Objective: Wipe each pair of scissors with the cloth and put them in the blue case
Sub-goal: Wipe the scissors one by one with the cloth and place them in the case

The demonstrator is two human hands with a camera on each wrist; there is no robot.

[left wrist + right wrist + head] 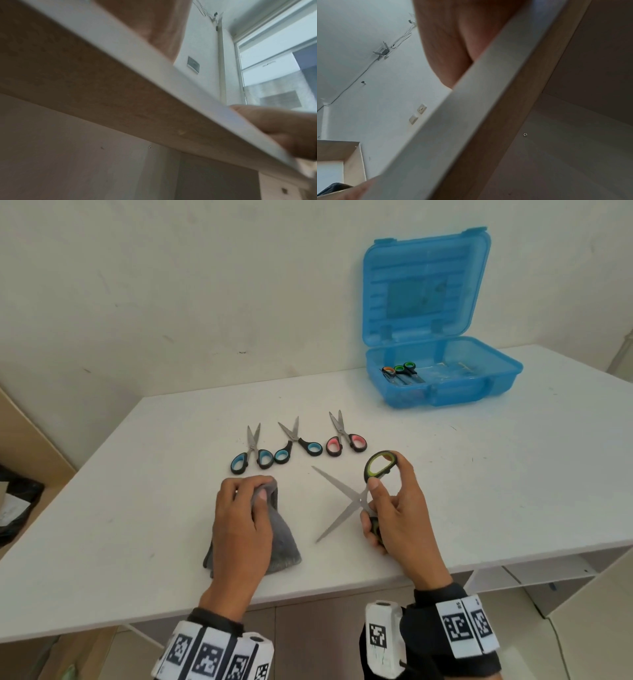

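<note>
In the head view my right hand [387,501] grips green-handled scissors [346,501] by both handles, with the blades spread wide and pointing left above the table. My left hand [243,515] holds a bunched grey cloth [284,539] that rests on the table, a short way left of the blades. Three more pairs lie in a row behind the hands: two with blue handles [251,455] [298,443] and one with pink handles [346,436]. The open blue case [445,381] stands at the back right with several scissors [399,370] inside. Both wrist views show only the table edge from below.
The white table [479,474] ends at a front edge just under my wrists and meets a white wall behind. A shelf unit [565,573] sits lower right, and a dark bag [17,505] lies at the far left.
</note>
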